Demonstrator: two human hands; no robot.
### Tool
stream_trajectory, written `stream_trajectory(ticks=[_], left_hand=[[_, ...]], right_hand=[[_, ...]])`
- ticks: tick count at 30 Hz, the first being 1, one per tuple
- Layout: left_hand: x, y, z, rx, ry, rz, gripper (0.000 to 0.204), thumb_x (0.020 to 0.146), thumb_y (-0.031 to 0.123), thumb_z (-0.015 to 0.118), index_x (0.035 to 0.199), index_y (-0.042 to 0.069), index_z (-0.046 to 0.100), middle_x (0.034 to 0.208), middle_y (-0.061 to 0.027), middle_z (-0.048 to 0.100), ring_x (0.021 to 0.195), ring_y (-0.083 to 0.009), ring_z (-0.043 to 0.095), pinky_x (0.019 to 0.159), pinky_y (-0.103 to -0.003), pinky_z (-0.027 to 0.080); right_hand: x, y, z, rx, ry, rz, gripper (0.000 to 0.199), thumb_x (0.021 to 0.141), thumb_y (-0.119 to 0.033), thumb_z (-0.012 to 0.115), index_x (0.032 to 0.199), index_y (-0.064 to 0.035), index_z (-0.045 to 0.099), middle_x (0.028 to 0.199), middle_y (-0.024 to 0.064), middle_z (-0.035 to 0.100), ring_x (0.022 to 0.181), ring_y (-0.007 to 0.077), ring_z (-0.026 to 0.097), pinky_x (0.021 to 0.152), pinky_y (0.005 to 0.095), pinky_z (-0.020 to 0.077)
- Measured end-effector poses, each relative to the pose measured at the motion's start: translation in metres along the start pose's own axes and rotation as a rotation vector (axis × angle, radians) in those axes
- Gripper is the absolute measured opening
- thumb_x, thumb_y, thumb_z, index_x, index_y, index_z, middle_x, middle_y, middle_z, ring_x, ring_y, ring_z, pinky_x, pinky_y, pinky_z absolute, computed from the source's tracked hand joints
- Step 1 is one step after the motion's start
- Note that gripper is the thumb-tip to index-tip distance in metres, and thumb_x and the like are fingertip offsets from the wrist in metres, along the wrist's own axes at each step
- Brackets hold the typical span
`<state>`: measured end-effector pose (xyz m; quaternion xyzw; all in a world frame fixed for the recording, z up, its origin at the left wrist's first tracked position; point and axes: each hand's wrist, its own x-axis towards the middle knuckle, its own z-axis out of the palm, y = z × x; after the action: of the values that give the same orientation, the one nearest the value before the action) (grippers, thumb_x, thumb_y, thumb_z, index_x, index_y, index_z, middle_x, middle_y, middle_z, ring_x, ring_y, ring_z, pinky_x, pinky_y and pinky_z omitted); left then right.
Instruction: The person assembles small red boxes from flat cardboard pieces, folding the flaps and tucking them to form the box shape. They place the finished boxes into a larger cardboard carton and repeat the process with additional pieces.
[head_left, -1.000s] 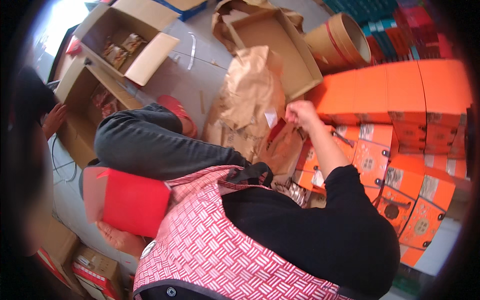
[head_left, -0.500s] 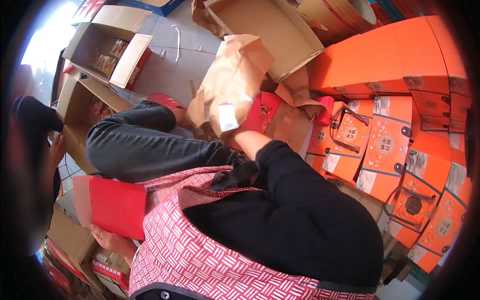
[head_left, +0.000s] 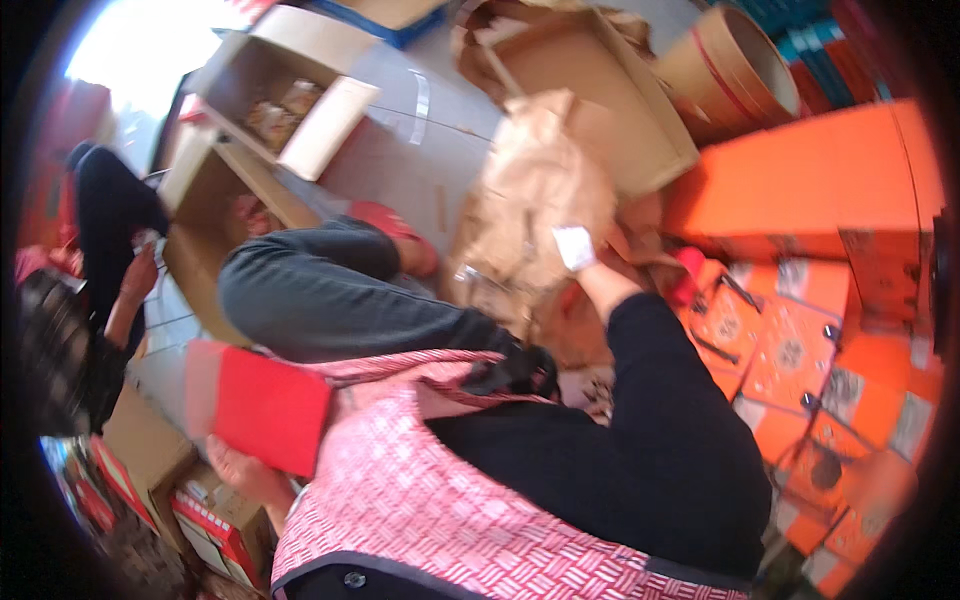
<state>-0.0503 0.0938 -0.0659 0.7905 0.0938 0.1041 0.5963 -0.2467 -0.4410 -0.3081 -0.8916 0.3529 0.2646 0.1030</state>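
My left hand (head_left: pixel 240 468), at the lower left, grips the lower edge of a flat red box (head_left: pixel 270 408). A pale, see-through-looking strip runs along the box's left side. My right arm, in a black sleeve, reaches up to a large crumpled sheet of brown paper (head_left: pixel 530 190). Only the wrist of my right hand (head_left: pixel 606 288) shows; its fingers are hidden at the paper. A small white label (head_left: pixel 573 248) lies just above that wrist.
Orange gift boxes (head_left: pixel 790 345) with dark handles stand in rows at right. Behind the paper lie an open carton (head_left: pixel 600 110) and a brown drum (head_left: pixel 725 75). Open cartons (head_left: pixel 265 110) stand far left. Another person's hand (head_left: pixel 138 275) shows at the left edge.
The view has shifted, and the scene sits lower and further right. The brown paper has spread lower, covering the red item that showed beside it. My left hand keeps the red box.
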Motion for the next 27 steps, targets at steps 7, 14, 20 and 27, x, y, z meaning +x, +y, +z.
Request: stream_trajectory(ticks=[7,14,20,27], left_hand=[[-0.006,0.007,0.01,-0.09,-0.05,0.094,0.029,0.101,0.021,0.039,0.109,-0.002,0.054,0.1,-0.004,0.058,0.09,-0.0106,0.052,0.079,-0.025,0.044],[-0.003,0.014,0.024,-0.137,-0.107,0.059,0.022,0.1,0.017,0.039,0.101,0.0,0.054,0.09,-0.0031,0.057,0.083,-0.0092,0.049,0.071,-0.025,0.042],[-0.001,0.019,0.025,-0.152,-0.103,0.117,0.019,0.099,0.014,0.039,0.098,0.001,0.053,0.087,-0.0031,0.057,0.081,-0.0101,0.049,0.072,-0.025,0.042],[0.013,-0.004,0.021,-0.01,-0.109,0.215,0.017,0.096,0.01,0.041,0.098,0.0,0.054,0.081,-0.0085,0.06,0.074,-0.0165,0.056,0.069,-0.029,0.045]], right_hand=[[-0.012,0.012,-0.009,-0.25,-0.167,-0.178,0.037,0.068,-0.022,0.076,0.101,-0.0076,0.066,0.097,0.0168,0.065,0.09,0.0311,0.063,0.079,0.0389,0.0518],[-0.04,0.068,-0.106,-0.329,-0.259,-0.218,0.041,0.063,-0.026,0.082,0.099,-0.0105,0.068,0.096,0.017,0.066,0.089,0.0313,0.064,0.079,0.0394,0.0514],[-0.127,0.016,-0.424,-0.637,0.412,0.066,0.011,0.064,-0.009,0.07,0.073,-0.0032,0.067,0.078,0.0189,0.065,0.075,0.0336,0.065,0.069,0.0411,0.0523],[-0.186,-0.237,-0.494,-0.448,1.274,-0.813,0.002,0.075,-0.005,0.055,0.076,-0.0049,0.053,0.075,0.0124,0.053,0.076,0.0312,0.058,0.06,0.042,0.0462]])
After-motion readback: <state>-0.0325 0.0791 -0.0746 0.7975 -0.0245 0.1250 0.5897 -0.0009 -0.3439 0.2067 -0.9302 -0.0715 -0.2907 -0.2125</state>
